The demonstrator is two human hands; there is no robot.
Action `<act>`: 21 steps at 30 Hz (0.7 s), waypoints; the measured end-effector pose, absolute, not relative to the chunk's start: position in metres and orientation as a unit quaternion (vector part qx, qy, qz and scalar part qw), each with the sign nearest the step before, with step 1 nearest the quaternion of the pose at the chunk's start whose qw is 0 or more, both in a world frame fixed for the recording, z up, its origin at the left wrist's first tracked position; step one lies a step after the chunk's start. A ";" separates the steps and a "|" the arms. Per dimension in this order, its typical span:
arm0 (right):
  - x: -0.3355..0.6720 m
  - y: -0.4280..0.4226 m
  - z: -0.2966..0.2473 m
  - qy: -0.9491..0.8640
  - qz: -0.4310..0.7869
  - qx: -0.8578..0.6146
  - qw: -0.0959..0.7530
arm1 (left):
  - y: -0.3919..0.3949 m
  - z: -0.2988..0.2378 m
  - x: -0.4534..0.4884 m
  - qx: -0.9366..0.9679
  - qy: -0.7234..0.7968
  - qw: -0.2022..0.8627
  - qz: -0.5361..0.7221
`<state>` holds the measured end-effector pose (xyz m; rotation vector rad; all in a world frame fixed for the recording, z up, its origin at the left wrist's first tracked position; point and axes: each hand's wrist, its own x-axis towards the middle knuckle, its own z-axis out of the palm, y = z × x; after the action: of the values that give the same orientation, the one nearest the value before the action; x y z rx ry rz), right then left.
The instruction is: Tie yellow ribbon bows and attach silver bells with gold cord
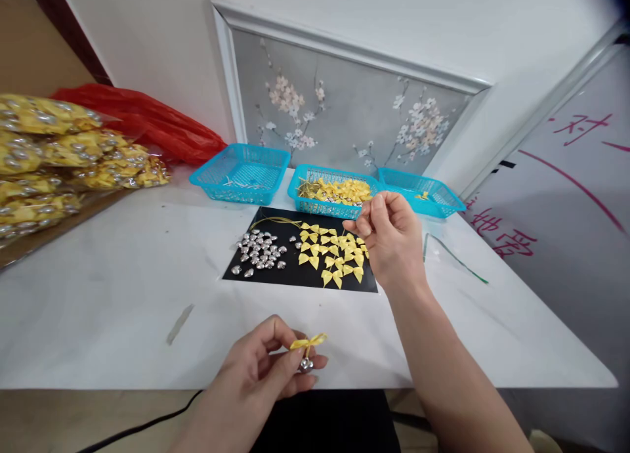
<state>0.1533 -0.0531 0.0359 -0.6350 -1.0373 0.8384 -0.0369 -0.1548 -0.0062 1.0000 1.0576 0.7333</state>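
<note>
Left hand (266, 364) at the table's (123, 308) near edge, grip pinching a yellow bow (308, 342), its silver heart (306, 365) hanging clear of the surface. Right hand (391, 236) raised over the black mat (295, 279), fingertips (370, 211) pressed together; anything held is too fine to see. The mat's dark ground likely sets off loose hearts (260, 251) and loose bows (332, 253). Blue baskets (241, 172) line the far edge.

Right hand (391, 239), over right end of black mat (275, 276): content of pinched grip too small to tell. Left of mat: bagged bows (44, 157) cut by frame edge. Nearer than mat: silver bead (306, 365) half hidden by left hand (266, 374).
</note>
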 end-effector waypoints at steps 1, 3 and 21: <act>0.154 -0.053 0.037 -0.473 0.381 -0.291 0.740 | -0.155 -0.006 -0.037 0.448 0.473 0.684 0.327; 0.155 -0.054 0.039 -0.470 0.377 -0.291 0.743 | -0.156 -0.005 -0.037 0.452 0.472 0.683 0.326; 0.159 -0.133 0.014 -0.645 0.476 -0.443 0.400 | -0.160 0.003 -0.045 0.311 0.450 0.758 0.355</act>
<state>0.1586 -0.1331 0.0135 -1.1212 -1.6329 1.2047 -0.0453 -0.1598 0.0034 0.6787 0.9811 0.7743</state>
